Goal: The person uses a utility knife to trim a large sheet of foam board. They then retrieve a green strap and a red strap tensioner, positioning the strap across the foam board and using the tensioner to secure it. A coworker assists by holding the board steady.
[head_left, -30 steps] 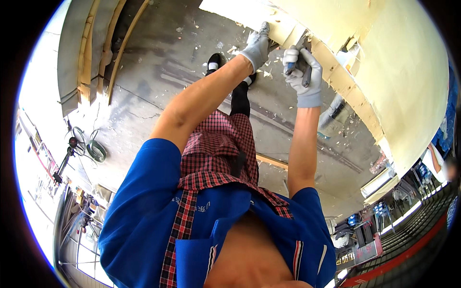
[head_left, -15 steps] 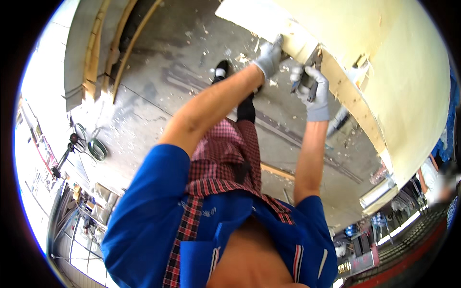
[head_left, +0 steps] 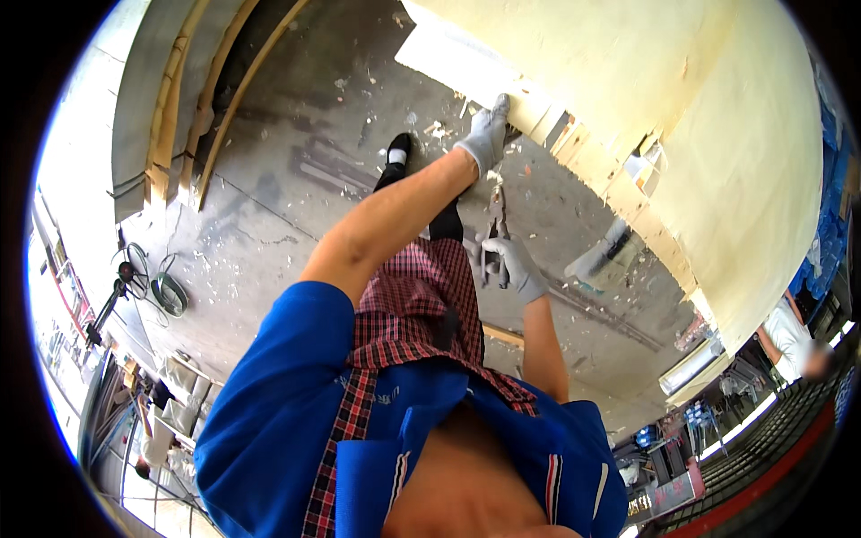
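Observation:
A large pale wooden panel (head_left: 717,134) fills the far right, its near edge ragged and splintered. My left hand (head_left: 485,134), in a grey glove, is closed on that edge, with its fingertips on the top face; the underside of the grip is hidden. Closer to me and lower, my right hand (head_left: 518,267), gloved too, is wrapped round the handles of dark metal pliers (head_left: 498,212). Their jaws point away from me, apart from the panel. A pale scrap shows at the jaw tips; whether it is held I cannot tell.
Wood chips (head_left: 437,131) litter the concrete floor (head_left: 269,202). Curved panels with wooden ribs (head_left: 166,117) stand at the far left, near a coiled hose (head_left: 169,294). A clear plastic roll (head_left: 599,255) lies below the panel. Another person (head_left: 786,339) is at the right.
My right hand has drawn the pliers away from the panel's edge, toward me and leftward. My left hand stays at the edge, seen slightly lower and further left.

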Motion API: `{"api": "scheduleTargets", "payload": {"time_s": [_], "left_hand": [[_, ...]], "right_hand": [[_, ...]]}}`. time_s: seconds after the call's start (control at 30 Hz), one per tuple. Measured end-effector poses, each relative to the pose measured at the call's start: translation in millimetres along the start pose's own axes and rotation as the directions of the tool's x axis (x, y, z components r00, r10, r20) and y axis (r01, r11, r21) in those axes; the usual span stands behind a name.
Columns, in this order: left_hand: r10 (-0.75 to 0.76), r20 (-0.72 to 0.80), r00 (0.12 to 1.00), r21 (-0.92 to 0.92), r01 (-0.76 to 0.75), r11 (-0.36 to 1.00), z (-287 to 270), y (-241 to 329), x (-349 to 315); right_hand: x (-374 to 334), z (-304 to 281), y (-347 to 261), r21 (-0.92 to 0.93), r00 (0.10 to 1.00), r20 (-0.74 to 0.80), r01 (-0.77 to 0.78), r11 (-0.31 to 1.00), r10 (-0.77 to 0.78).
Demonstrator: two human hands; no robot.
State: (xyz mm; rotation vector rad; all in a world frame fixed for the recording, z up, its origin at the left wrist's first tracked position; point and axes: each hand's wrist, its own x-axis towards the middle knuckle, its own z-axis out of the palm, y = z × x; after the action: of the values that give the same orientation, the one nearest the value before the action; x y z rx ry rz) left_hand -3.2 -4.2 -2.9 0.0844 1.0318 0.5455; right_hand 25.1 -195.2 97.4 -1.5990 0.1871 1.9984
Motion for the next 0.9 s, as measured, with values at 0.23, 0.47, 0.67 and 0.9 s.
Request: {"api": "scheduleTargets", "payload": {"time_s": [0.23,0.47,0.67,0.9], "left_hand": [[0.003,0.015,1.000,-0.003,-0.003,1.000,5,3,-3],[0.046,0.021,0.999,0.003,-0.046,0.999,7,5,-8],[0.041,0.053,0.998,-0.055,-0.038,0.998,3,-1,-4],[0.066,0.065,0.996,-0.045,-0.064,0.997,0,-5,-8]], "right_hand": [[18,-26,-66,0.317,0.973,-0.105,0.229,0.920,-0.206],[29,-41,-124,0.426,0.971,0.116,0.141,0.894,-0.209],[56,-48,-123,0.234,0.971,-0.125,0.227,0.945,-0.202],[8,-8,-110,0.917,0.711,0.398,-0.309,0.252,-0.579]]}}
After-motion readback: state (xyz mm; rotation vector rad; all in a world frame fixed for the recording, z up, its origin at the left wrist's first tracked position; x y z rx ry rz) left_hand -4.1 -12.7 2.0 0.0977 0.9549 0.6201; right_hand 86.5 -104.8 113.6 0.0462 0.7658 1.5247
